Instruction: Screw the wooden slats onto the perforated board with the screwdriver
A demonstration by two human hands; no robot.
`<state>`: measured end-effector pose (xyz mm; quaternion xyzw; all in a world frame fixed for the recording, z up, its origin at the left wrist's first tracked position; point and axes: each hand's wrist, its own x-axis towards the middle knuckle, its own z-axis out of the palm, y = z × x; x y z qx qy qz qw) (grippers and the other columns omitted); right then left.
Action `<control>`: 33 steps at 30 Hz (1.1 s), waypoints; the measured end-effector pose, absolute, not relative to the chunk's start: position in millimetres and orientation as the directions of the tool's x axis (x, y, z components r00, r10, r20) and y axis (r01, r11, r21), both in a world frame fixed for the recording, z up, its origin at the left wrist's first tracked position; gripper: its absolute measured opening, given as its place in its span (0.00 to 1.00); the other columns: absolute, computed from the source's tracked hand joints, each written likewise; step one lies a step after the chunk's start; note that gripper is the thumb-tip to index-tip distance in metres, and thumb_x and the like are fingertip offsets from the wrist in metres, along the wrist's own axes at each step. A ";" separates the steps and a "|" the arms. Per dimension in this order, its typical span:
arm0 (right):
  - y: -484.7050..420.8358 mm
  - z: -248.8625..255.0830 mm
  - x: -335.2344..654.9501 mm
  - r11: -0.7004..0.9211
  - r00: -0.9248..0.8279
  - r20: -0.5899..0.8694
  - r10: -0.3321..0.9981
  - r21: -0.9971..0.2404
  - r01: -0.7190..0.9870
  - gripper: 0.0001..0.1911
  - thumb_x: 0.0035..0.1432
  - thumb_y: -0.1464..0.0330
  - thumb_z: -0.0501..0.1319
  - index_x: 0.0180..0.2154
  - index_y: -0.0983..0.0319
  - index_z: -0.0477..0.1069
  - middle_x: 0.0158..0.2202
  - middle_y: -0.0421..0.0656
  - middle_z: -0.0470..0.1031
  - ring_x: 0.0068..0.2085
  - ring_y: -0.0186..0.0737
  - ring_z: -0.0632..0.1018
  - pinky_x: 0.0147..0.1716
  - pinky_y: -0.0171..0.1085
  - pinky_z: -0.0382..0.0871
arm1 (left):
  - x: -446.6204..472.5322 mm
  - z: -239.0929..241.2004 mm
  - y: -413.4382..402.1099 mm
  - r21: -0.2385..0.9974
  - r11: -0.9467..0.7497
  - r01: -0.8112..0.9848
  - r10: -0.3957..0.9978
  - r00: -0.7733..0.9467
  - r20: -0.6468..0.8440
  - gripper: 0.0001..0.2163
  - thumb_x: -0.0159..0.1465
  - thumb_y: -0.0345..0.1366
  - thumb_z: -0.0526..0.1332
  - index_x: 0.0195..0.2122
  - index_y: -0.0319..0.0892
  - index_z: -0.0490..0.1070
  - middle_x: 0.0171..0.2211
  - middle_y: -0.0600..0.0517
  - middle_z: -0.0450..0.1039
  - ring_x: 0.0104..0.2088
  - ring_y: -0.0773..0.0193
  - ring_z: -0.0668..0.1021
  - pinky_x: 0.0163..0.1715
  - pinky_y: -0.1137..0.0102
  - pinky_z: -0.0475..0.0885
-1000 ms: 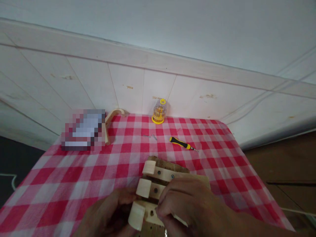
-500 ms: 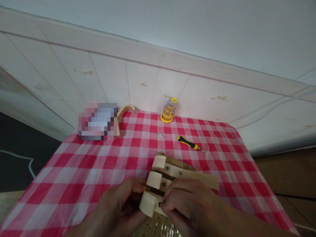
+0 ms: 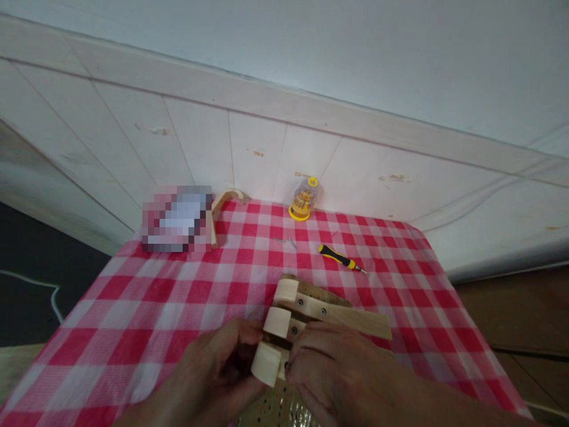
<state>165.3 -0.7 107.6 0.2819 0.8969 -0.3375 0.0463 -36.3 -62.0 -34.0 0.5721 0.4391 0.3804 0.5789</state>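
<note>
Three curved wooden hooks lie side by side on a perforated board [image 3: 326,290]. My left hand [image 3: 213,367] is closed around the curved end of the nearest wooden hook [image 3: 267,365]. Over that hook's straight part, my right hand [image 3: 342,367] has its fingers pinched together at a dark hole or screw; what they hold is hidden. Dark screw heads show in the middle hook [image 3: 278,322] and the far hook [image 3: 285,290]. My right hand covers much of the two nearer hooks.
Beyond the board, a yellow-black screwdriver [image 3: 336,256] lies on the checked tablecloth [image 3: 178,296]. Two small screws [image 3: 292,243] are left of it. A clear and yellow bit container [image 3: 304,198] stands by the wall, with another wooden hook [image 3: 222,203] and a pixelated object [image 3: 180,216] farther left.
My right hand's fingers have turned slightly at the nearest hook, now covering more of its hole. The left hand keeps its grip, and the other things stay put.
</note>
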 end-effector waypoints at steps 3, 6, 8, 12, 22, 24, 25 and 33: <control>-0.8 110.4 166.1 0.604 -0.826 -0.263 0.498 -0.579 0.548 0.13 0.61 0.81 0.55 0.35 0.62 0.75 0.41 0.45 0.80 0.41 0.37 0.79 0.44 0.33 0.72 | -36.3 -32.8 -62.0 0.996 0.057 0.069 0.949 0.307 -0.076 0.09 0.62 0.32 0.66 0.44 0.46 0.70 0.39 0.52 0.81 0.38 0.63 0.83 0.34 0.74 0.79; -1.2 112.4 168.7 0.597 -0.831 -0.250 0.497 -0.596 0.536 0.14 0.60 0.82 0.55 0.37 0.61 0.75 0.42 0.45 0.80 0.41 0.37 0.79 0.43 0.32 0.72 | -36.9 -31.5 -62.0 0.995 0.064 0.075 0.947 0.310 -0.084 0.09 0.63 0.32 0.66 0.43 0.46 0.70 0.39 0.52 0.81 0.38 0.63 0.84 0.34 0.74 0.79; -2.0 108.6 169.7 0.595 -0.826 -0.255 0.502 -0.591 0.545 0.13 0.60 0.82 0.55 0.35 0.61 0.75 0.41 0.44 0.80 0.40 0.37 0.79 0.41 0.32 0.72 | -37.3 -31.5 -62.4 0.994 0.075 0.074 0.942 0.321 -0.095 0.09 0.63 0.32 0.65 0.44 0.46 0.70 0.39 0.53 0.81 0.38 0.62 0.84 0.35 0.74 0.79; -4.5 89.8 168.0 0.574 -0.779 -0.308 0.547 -0.539 0.616 0.11 0.60 0.81 0.59 0.32 0.63 0.76 0.38 0.44 0.81 0.39 0.37 0.79 0.40 0.32 0.72 | -37.2 -33.6 -63.4 0.993 0.081 0.087 0.948 0.302 -0.104 0.10 0.63 0.33 0.66 0.45 0.46 0.70 0.42 0.51 0.81 0.42 0.60 0.83 0.34 0.74 0.79; -1.2 99.3 165.5 0.581 -0.793 -0.323 0.516 -0.549 0.601 0.13 0.60 0.82 0.57 0.38 0.63 0.77 0.41 0.45 0.81 0.42 0.38 0.80 0.44 0.32 0.73 | -38.0 -33.5 -63.7 0.990 0.067 0.128 0.949 0.299 -0.103 0.10 0.63 0.33 0.66 0.45 0.46 0.70 0.42 0.51 0.81 0.41 0.60 0.83 0.36 0.74 0.79; -1.6 99.0 166.2 0.593 -0.804 -0.306 0.509 -0.552 0.586 0.14 0.61 0.81 0.56 0.39 0.63 0.77 0.42 0.46 0.81 0.44 0.39 0.80 0.46 0.34 0.72 | -37.9 -32.0 -63.4 0.989 0.065 0.133 0.947 0.304 -0.103 0.10 0.63 0.34 0.66 0.45 0.46 0.70 0.41 0.51 0.81 0.40 0.61 0.83 0.36 0.74 0.79; -2.2 97.6 166.6 0.600 -0.808 -0.299 0.508 -0.550 0.581 0.14 0.61 0.81 0.56 0.39 0.63 0.77 0.42 0.47 0.81 0.44 0.39 0.80 0.47 0.34 0.72 | -37.8 -31.3 -63.1 0.990 0.062 0.125 0.945 0.312 -0.099 0.10 0.63 0.34 0.65 0.45 0.46 0.70 0.41 0.51 0.81 0.40 0.62 0.83 0.35 0.75 0.79; -3.5 88.6 167.4 0.647 -0.836 -0.231 0.497 -0.544 0.535 0.15 0.60 0.80 0.56 0.43 0.62 0.77 0.42 0.46 0.81 0.44 0.41 0.80 0.47 0.36 0.72 | -36.7 -29.6 -61.6 0.996 0.035 0.086 0.948 0.313 -0.061 0.09 0.63 0.33 0.66 0.44 0.47 0.70 0.39 0.53 0.81 0.37 0.64 0.83 0.32 0.75 0.79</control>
